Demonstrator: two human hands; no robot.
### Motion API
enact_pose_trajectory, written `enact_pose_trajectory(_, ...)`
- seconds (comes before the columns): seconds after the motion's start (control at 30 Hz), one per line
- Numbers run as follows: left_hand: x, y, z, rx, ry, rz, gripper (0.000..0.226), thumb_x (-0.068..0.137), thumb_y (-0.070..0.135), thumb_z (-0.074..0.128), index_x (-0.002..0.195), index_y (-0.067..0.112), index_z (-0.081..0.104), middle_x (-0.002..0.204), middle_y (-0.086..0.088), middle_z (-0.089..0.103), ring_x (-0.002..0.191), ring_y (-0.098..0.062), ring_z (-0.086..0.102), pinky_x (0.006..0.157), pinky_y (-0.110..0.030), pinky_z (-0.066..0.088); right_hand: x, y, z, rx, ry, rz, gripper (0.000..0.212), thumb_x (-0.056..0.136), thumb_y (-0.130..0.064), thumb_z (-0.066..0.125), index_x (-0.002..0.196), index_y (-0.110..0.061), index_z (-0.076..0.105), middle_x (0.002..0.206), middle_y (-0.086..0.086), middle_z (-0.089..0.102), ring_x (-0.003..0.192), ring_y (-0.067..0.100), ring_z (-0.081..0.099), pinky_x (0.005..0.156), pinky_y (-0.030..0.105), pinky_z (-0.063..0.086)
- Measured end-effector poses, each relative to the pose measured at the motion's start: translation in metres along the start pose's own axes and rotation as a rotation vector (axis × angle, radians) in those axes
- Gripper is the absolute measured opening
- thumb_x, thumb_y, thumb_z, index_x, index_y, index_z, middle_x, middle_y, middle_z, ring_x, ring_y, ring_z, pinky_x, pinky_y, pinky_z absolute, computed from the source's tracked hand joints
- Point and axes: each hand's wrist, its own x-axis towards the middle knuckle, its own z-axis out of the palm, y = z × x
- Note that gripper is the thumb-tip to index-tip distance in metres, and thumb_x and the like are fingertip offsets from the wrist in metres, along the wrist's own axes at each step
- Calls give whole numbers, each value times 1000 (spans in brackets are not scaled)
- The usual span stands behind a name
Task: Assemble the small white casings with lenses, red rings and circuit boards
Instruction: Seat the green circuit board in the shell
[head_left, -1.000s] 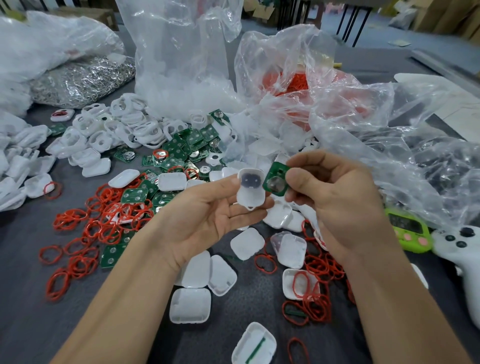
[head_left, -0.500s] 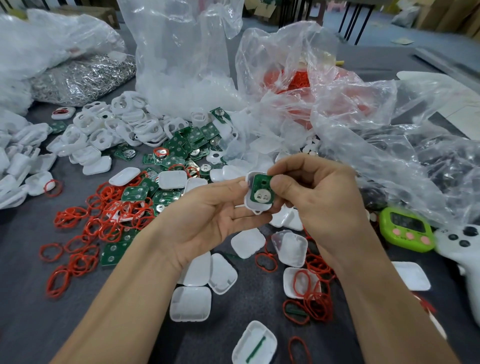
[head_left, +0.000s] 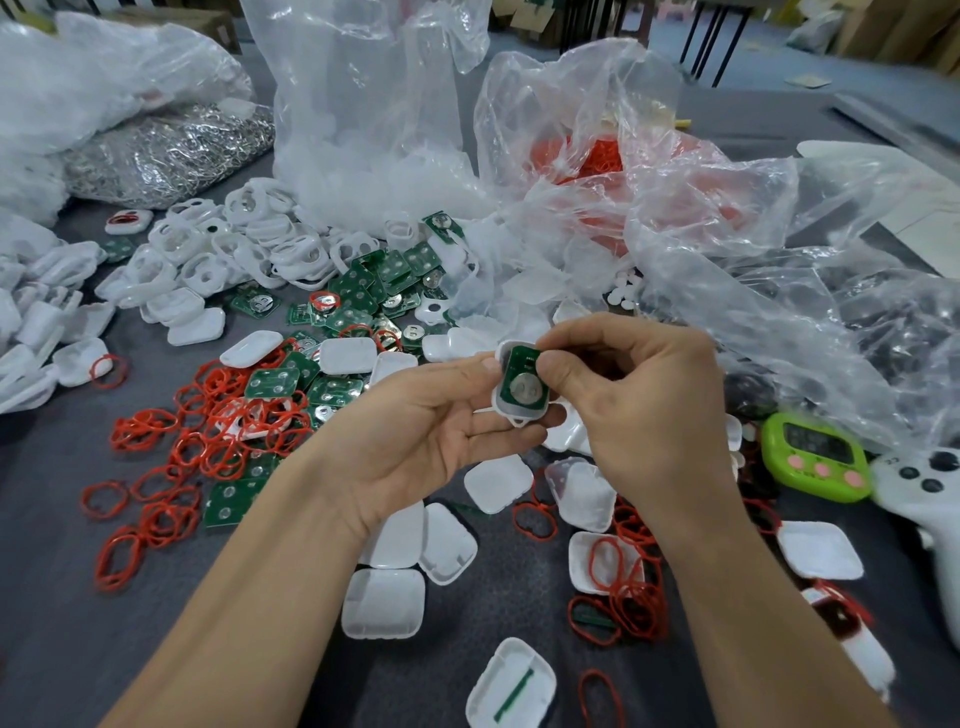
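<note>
My left hand (head_left: 441, 415) holds a small white casing (head_left: 511, 413) between thumb and fingers, its open side facing me. A green circuit board (head_left: 522, 387) with a round silver disc lies in the casing. My right hand (head_left: 639, 410) pinches the top of the board with thumb and forefinger. Loose red rings (head_left: 208, 415) and more green boards (head_left: 374, 291) lie scattered on the dark table (head_left: 62, 623). White casing halves (head_left: 382, 603) lie below my hands.
Clear plastic bags (head_left: 374, 130) of white parts and red rings stand behind. A bag of shiny metal pieces (head_left: 161, 150) sits at far left. A green timer (head_left: 815, 457) and a white controller (head_left: 930, 493) lie at the right. White frames (head_left: 218, 249) pile at the left.
My right hand brought the green board from beside the casing into its open side. Both hands have drawn a little closer together.
</note>
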Motion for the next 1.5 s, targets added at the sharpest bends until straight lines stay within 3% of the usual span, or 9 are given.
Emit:
enact_pose_trajectory(0.77,-2,1,4,16,16,-9,35,89,20,60,113,-1,75,110,-23,74,97,-34,76,72,-32,63,0,-2,-2,52,-6,-61,29,88,-2,76,80,-30,77,77,-11,76,75,13,74,73,32,62)
enact_pose_trajectory(1.1,-2,1,5,22,31,-7,38,91,20,57,120,-1,69,112,-23,73,97,-33,76,74,-33,64,0,-1,-2,-1,-27,-62,21,87,-4,78,81,-24,79,73,-12,75,69,8,72,62,17,55)
enact_pose_trajectory(1.5,-3,1,5,31,27,-3,38,89,19,60,119,-2,69,110,-22,73,94,-32,76,77,-34,65,-2,-1,0,-132,37,-95,14,84,-12,81,83,-27,81,72,-16,74,69,6,72,65,26,59)
